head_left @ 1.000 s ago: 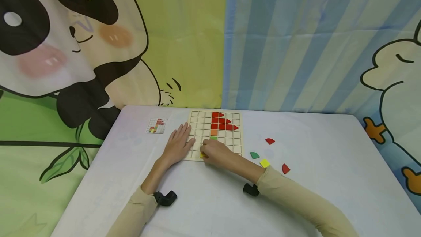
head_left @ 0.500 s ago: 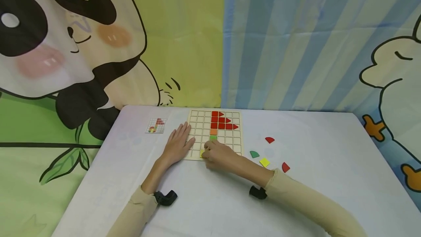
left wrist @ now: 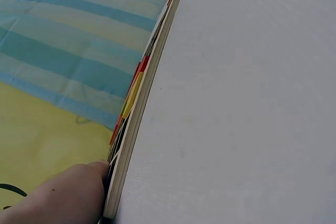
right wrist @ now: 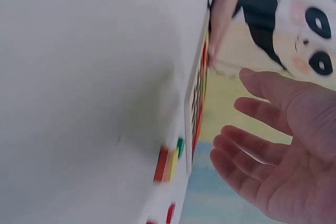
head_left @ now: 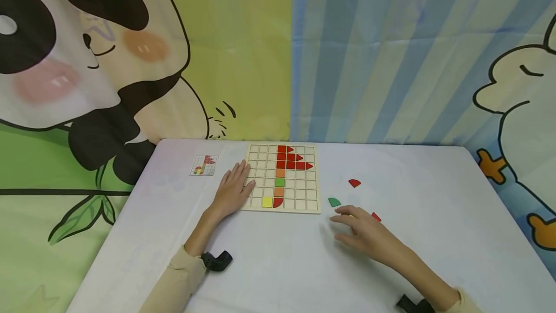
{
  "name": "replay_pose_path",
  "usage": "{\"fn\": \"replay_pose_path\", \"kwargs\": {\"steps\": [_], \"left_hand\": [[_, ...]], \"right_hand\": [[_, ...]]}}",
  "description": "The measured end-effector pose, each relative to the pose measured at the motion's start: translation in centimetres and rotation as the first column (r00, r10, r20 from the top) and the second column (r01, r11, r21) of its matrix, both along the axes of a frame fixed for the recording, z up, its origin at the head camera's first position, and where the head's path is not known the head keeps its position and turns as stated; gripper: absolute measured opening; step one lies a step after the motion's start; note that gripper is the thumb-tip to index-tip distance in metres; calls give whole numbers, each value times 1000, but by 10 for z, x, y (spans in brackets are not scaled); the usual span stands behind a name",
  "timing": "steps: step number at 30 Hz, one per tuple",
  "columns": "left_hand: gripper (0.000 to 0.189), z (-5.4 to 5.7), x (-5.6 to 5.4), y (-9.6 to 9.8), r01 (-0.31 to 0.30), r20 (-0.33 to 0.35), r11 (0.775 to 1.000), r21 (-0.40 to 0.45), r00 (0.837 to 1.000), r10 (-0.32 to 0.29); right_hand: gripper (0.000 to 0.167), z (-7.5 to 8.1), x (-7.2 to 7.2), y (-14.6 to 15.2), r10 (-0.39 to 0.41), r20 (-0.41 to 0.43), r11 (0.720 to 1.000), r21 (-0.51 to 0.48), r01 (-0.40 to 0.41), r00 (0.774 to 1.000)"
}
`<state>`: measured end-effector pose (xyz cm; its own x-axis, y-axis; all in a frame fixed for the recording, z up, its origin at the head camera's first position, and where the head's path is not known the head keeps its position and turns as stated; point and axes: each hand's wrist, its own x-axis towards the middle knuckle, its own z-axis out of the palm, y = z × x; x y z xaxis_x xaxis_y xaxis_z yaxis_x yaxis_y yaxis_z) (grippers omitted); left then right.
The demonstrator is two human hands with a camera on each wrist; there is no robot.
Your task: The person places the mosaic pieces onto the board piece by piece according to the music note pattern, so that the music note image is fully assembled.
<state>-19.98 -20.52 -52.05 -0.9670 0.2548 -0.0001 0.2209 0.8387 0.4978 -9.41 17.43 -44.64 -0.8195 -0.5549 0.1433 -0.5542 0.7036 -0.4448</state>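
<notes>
A wooden grid board [head_left: 302, 203] lies on the table with coloured tiles in its cells. Red squares and red pointed tiles form rows near its top; an orange and green column runs below. The bottom row holds a yellow square [head_left: 267, 202] beside a red quarter-round tile [head_left: 278, 202]. My left hand [head_left: 232, 188] rests flat on the board's left edge, fingers straight. Over the loose tiles hovers my right hand [head_left: 365, 233], fingers spread and holding nothing. A green tile [head_left: 334, 202] lies just beyond its fingertips. It partly covers a red tile [head_left: 376, 217] and mostly hides a yellow one.
A small card [head_left: 203, 165] with a printed grid pattern lies left of the board. Another red quarter-round tile [head_left: 354, 183] sits farther back on the right. Printed fabric [head_left: 243, 52] hangs behind the white table [head_left: 269, 264].
My right hand has left the board's bottom row and moved right, over the loose tiles, its fingers opening. The red quarter-round tile beside the yellow square is now uncovered. My left hand stays put.
</notes>
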Motion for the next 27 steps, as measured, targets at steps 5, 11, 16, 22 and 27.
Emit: {"fn": "replay_pose_path", "kwargs": {"steps": [5, 11, 16, 22, 27], "left_hand": [[68, -2, -1, -2, 1, -14, 1000, 6, 1000, -1], [68, -2, -2, -2, -2, -6, 1000, 13, 1000, 2], [69, -1, -1, -1, -1, -1, 1000, 12, 1000, 1], [69, -2, -1, -1, 1, -4, 1000, 6, 1000, -1], [69, -2, -1, -1, 0, -7, 1000, 6, 1000, 0]], "right_hand": [[39, -3, 0, 28, -101, -60, 995, -20, 100, 993], [35, -8, -7, 37, -113, -81, 993, 33, 116, 990], [34, -12, -20, 35, -55, -89, 985, 155, 69, 995], [26, -14, -34, 30, 32, -5, 961, 275, -29, 999], [17, -20, -42, 30, 91, -58, 964, 257, -73, 994]]}}
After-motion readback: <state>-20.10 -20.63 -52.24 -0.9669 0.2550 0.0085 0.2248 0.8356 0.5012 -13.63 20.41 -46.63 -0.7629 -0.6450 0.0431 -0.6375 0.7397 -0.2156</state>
